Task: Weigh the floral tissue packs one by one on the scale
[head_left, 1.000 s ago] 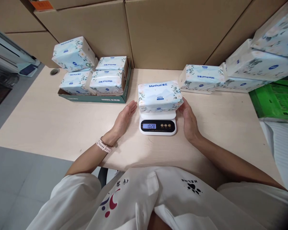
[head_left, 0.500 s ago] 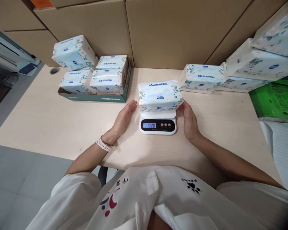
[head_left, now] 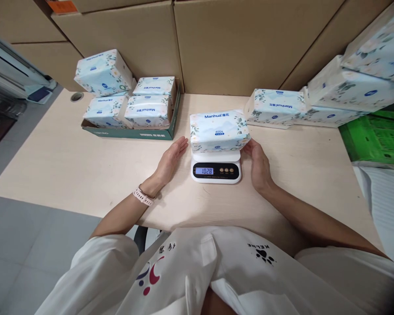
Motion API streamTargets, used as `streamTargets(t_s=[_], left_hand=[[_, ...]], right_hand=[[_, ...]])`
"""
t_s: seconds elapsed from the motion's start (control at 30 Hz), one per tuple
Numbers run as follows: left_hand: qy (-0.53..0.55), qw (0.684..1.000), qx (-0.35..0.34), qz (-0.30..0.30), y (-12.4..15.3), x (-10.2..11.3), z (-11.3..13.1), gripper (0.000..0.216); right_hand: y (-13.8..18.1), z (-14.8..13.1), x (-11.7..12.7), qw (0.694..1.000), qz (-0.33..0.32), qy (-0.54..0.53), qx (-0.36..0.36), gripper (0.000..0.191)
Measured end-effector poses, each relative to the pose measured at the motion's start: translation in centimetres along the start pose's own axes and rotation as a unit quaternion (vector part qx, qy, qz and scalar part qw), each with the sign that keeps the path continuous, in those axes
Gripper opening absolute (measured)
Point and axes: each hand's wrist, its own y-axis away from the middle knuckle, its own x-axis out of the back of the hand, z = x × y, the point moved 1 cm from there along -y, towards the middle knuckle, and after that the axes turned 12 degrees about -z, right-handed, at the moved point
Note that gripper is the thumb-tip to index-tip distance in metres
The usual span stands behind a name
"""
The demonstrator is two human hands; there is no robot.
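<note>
A pale blue floral pack of tissues (head_left: 219, 130) lies on a white digital scale (head_left: 216, 178), whose lit display reads 102.8. On the table just left of the pack rests my left hand (head_left: 169, 161), fingers stretched out and nothing held. To the right of the scale, my right hand (head_left: 260, 168) is open, its fingertips close to the pack's right side. Whether those fingertips touch the pack I cannot tell, since they are partly behind its edge.
At the back left a green open carton (head_left: 128, 133) holds several tissue packs. More packs (head_left: 276, 107) are lined up and stacked at the back right, beside a green plastic crate (head_left: 377, 140). Large cardboard boxes (head_left: 230, 48) wall off the table's (head_left: 111, 166) rear.
The view has shifted very slightly. Both hands, the pack and the scale stay in place, and the reading is the same.
</note>
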Motion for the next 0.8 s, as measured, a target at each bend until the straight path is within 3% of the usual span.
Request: streamTargets(t_s=[0.13,0.3,0.5,0.6,0.7,0.8], left_hand=[[0.004,1.000,-0.006,0.010,0.0,-0.2,0.1,0.061],[0.000,1.000,-0.016,0.024,-0.1,-0.2,0.5,0.038],[-0.001,0.994,-0.087,0.059,0.0,0.2,1.1,0.026],[0.007,0.997,-0.079,0.024,0.0,-0.2,1.4,0.044],[0.004,0.997,-0.048,-0.060,-0.3,-1.5,1.8,0.065],[-0.018,0.991,-0.055,-0.121,-0.4,-2.7,2.7,0.066]], right_hand=[[0.1,-0.1,0.0,1.000,0.003,0.010,0.004,0.064],[0.4,-0.8,-0.1,0.997,0.054,0.041,0.046,0.063],[-0.5,-1.8,0.7,0.993,0.086,0.065,0.053,0.059],[-1.3,-1.9,0.9,0.993,0.067,0.087,0.032,0.064],[-2.0,-1.8,0.2,0.996,-0.014,0.085,0.013,0.067],[-2.8,-2.4,-1.3,0.994,-0.084,0.071,0.012,0.067]])
